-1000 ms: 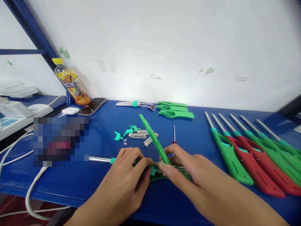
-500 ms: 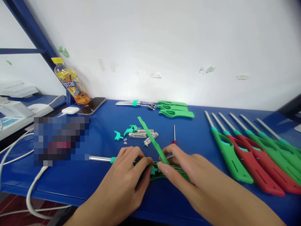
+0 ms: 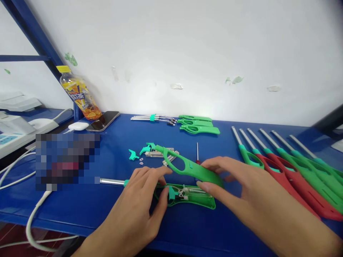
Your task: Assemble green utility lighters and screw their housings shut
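An opened green lighter half (image 3: 187,197) lies on the blue table (image 3: 112,214), its inner parts and a metal tube (image 3: 111,181) showing to the left. My left hand (image 3: 146,200) rests its fingers on the front end of this half, pressing it down. My right hand (image 3: 235,185) holds the green cover half (image 3: 184,167) by its rear end, lifted flat just above the open half. Small teal triggers (image 3: 146,148) and clear plastic gas tanks (image 3: 160,153) lie behind.
Several finished green and red lighters (image 3: 284,167) lie in a row at the right. Green covers (image 3: 198,124) and metal tubes (image 3: 150,118) sit near the wall. A red-handled screwdriver (image 3: 197,153), a phone (image 3: 104,120), a bottle (image 3: 77,92) and white cables (image 3: 32,221) are at the left.
My right hand has turned the green cover from standing on edge to lying flat above the open half and has moved slightly right. The left hand stays in place.
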Available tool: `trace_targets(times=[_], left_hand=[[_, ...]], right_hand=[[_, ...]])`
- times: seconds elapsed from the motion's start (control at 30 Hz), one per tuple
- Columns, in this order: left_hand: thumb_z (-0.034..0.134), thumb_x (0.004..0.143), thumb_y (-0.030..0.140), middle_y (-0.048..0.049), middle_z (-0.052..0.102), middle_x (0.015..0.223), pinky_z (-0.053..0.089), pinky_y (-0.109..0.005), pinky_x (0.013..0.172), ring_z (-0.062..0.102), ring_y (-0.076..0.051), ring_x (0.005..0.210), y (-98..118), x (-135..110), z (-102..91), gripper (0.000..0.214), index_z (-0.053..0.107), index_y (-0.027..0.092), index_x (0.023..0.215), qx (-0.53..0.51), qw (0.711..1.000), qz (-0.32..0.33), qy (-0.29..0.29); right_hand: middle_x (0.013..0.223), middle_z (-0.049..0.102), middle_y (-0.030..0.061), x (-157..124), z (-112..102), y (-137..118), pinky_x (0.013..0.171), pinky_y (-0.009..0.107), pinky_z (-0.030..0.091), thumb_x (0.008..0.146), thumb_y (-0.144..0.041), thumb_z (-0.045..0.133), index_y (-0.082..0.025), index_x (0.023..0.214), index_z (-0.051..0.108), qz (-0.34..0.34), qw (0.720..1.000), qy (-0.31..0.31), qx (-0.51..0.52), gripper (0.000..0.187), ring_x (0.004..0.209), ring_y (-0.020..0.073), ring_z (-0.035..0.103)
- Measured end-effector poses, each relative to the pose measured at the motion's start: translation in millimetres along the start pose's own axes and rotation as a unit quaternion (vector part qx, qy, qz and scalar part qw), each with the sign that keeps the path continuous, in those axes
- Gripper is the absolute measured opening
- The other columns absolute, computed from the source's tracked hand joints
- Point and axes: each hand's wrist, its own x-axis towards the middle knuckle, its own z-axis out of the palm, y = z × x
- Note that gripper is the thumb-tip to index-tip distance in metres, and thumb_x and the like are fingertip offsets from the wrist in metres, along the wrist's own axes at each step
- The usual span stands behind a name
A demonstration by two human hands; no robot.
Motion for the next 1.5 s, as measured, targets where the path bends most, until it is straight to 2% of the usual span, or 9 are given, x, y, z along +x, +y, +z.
trace_targets(times=[0.1, 0.17, 0.23, 0.37, 0.5, 0.77, 1.03, 1.23, 1.5], left_hand=[[0.05, 0.105, 0.015, -0.0008, 0.061, 0.105, 0.05, -0.037, 0.087, 0.062, -0.021, 0.098, -0.6, -0.6, -2.0, 0.026, 0.05, 0.029, 0.126, -0.008, 0.998, -0.027, 0.061], [0.05, 0.104, 0.015, -0.0023, 0.058, 0.107, 0.049, -0.037, 0.086, 0.06, -0.022, 0.099, -0.1, -0.2, -4.1, 0.021, 0.052, 0.028, 0.12, -0.009, 0.992, -0.04, 0.117], [0.049, 0.104, 0.015, -0.0044, 0.056, 0.112, 0.048, -0.039, 0.088, 0.057, -0.024, 0.104, 1.7, 0.6, -6.6, 0.019, 0.052, 0.027, 0.118, -0.001, 0.989, -0.033, 0.141], [0.045, 0.106, 0.015, -0.0068, 0.054, 0.122, 0.046, -0.044, 0.095, 0.053, -0.027, 0.116, 5.8, 1.6, -10.1, 0.021, 0.055, 0.028, 0.12, 0.001, 0.993, -0.031, 0.115], [0.042, 0.108, 0.015, -0.007, 0.057, 0.119, 0.047, -0.043, 0.094, 0.053, -0.027, 0.118, 5.9, 1.6, -10.2, 0.023, 0.057, 0.028, 0.119, -0.016, 0.996, -0.036, 0.085], [0.041, 0.108, 0.018, -0.0057, 0.065, 0.115, 0.049, -0.043, 0.094, 0.058, -0.026, 0.111, 2.2, 2.8, -10.6, 0.023, 0.061, 0.027, 0.116, -0.019, 0.997, -0.035, 0.064], [0.033, 0.112, 0.021, -0.0048, 0.067, 0.112, 0.048, -0.045, 0.093, 0.06, -0.025, 0.108, 4.1, 2.2, -10.4, 0.029, 0.061, 0.028, 0.116, -0.044, 0.996, -0.051, 0.056], [0.036, 0.11, 0.018, -0.0039, 0.067, 0.115, 0.05, -0.043, 0.091, 0.061, -0.025, 0.108, -1.5, 0.1, -8.3, 0.027, 0.059, 0.029, 0.119, -0.043, 0.997, -0.054, 0.035], [0.05, 0.105, 0.015, -0.0028, 0.069, 0.108, 0.051, -0.047, 0.095, 0.065, -0.026, 0.102, -3.5, 5.4, -0.8, 0.018, 0.059, 0.028, 0.114, 0.012, 0.999, -0.027, 0.034]], right_hand=[[0.108, 0.081, 0.0005, -3.0, -0.8, 7.2, 0.071, 0.04, 0.061, 0.088, -0.033, 0.081, -0.032, 0.111, 0.076, 0.004, 1.0, -0.005, -0.028, 0.024, 0.088, 0.0289, 0.08], [0.11, 0.08, 0.0012, -4.3, 0.3, 9.0, 0.076, 0.042, 0.061, 0.088, -0.032, 0.081, -0.033, 0.112, 0.076, 0.008, 0.999, -0.033, -0.039, 0.024, 0.089, 0.0291, 0.079], [0.111, 0.079, 0.0019, -5.3, 2.8, 7.8, 0.082, 0.045, 0.061, 0.088, -0.031, 0.081, -0.034, 0.112, 0.077, 0.007, 0.997, -0.065, -0.039, 0.025, 0.088, 0.0283, 0.078], [0.109, 0.076, 0.001, -6.2, 8.2, -0.4, 0.089, 0.047, 0.06, 0.085, -0.025, 0.083, -0.034, 0.11, 0.076, -0.007, 0.993, -0.115, -0.028, 0.027, 0.09, 0.0265, 0.076], [0.108, 0.075, 0.0006, -6.3, 10.5, -4.9, 0.093, 0.051, 0.059, 0.085, -0.021, 0.083, -0.033, 0.109, 0.076, -0.013, 0.989, -0.138, -0.042, 0.027, 0.091, 0.0269, 0.075], [0.106, 0.072, 0.0011, -5.5, 17.2, -11.5, 0.087, 0.051, 0.059, 0.085, -0.019, 0.081, -0.033, 0.105, 0.074, 0.01, 0.987, -0.152, -0.045, 0.026, 0.094, 0.0281, 0.072], [0.104, 0.07, 0.0012, -4.7, 23.4, -14.4, 0.078, 0.05, 0.061, 0.081, -0.012, 0.079, -0.03, 0.103, 0.068, -0.012, 0.988, -0.14, -0.068, 0.031, 0.096, 0.031, 0.073], [0.116, 0.07, 0.0053, -8.9, 28.9, -10.5, 0.082, 0.05, 0.061, 0.08, -0.013, 0.08, -0.03, 0.122, 0.064, -0.017, 0.99, -0.116, -0.075, 0.048, 0.102, 0.032, 0.073], [0.103, 0.065, 0.0026, -11.9, 21.2, -8.9, 0.071, 0.044, 0.055, 0.092, -0.031, 0.077, -0.03, 0.106, 0.063, -0.018, 0.99, -0.115, -0.078, 0.019, 0.085, 0.0267, 0.07]])
